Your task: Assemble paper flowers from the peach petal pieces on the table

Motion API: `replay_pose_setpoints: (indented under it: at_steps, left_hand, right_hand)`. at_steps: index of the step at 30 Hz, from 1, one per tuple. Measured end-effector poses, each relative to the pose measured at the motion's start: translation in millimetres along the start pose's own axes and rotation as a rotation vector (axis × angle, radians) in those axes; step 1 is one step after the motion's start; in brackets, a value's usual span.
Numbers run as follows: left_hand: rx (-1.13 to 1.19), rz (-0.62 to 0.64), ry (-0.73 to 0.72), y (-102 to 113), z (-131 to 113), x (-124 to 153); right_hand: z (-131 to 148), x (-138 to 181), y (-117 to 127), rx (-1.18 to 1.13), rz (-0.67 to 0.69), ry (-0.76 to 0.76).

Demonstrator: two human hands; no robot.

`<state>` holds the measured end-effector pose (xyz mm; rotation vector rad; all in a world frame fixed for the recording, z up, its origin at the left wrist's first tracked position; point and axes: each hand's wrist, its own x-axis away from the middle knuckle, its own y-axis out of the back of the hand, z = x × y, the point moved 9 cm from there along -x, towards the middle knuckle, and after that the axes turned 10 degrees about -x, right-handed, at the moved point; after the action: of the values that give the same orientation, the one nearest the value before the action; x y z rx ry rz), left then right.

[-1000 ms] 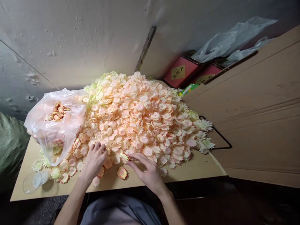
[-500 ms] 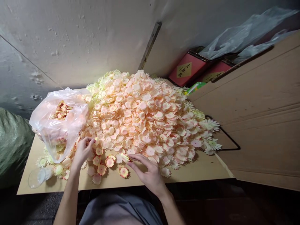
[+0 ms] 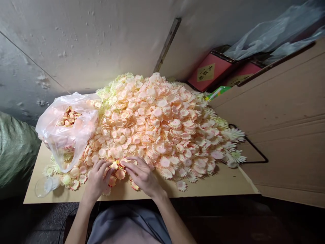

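Note:
A big heap of peach, white and pale-yellow paper flower pieces covers the tan tabletop. My left hand and my right hand meet at the heap's near edge. Their fingertips come together over a small yellow-and-red flower piece. The left hand's fingers are bent onto it and the right hand's fingers are pressed together on it from the other side. More red-rimmed pieces lie loose under both hands.
A thin plastic bag holding darker pieces slumps at the heap's left. A clear cup lies near the table's front left corner. Red tins, a green packet, a cardboard wall and a black wire loop stand right; a green sack left.
My left hand reached towards the bag, then came back to the near edge. My right hand slid left from the table edge to meet it. The view drifted slightly.

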<state>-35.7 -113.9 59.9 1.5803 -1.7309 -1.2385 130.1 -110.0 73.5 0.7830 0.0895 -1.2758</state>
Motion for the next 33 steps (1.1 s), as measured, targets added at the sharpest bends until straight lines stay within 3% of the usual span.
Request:
replay_pose_setpoints:
  at_steps: [5,11,15,19,24,29,33]
  left_hand:
    - [0.515,0.083,0.214,-24,-2,2]
    - [0.763,0.16,0.369,-41,4,4]
    - [0.574,0.17,0.267,-33,1,1]
    - [0.407,0.063,0.124,-20,-14,-7]
    - [0.539,0.008,0.083,-11,-30,-15]
    - [0.392,-0.13,-0.048,7,-46,-16]
    - [0.245,-0.255,-0.089,18,-58,-11]
  right_hand:
    - [4,4,-3,-0.118,-0.043,0.048]
    - [-19,15,6,-0.415,-0.141,-0.154]
    - [-52,26,14,-0.621,-0.324,-0.464]
    - [-58,26,3,-0.844,-0.298,-0.569]
    - [-46,20,4,-0.818,-0.191,-0.525]
    - [-17,7,19,-0.477,-0.07,-0.316]
    - [-3,4,26,-0.351,-0.125,-0.268]
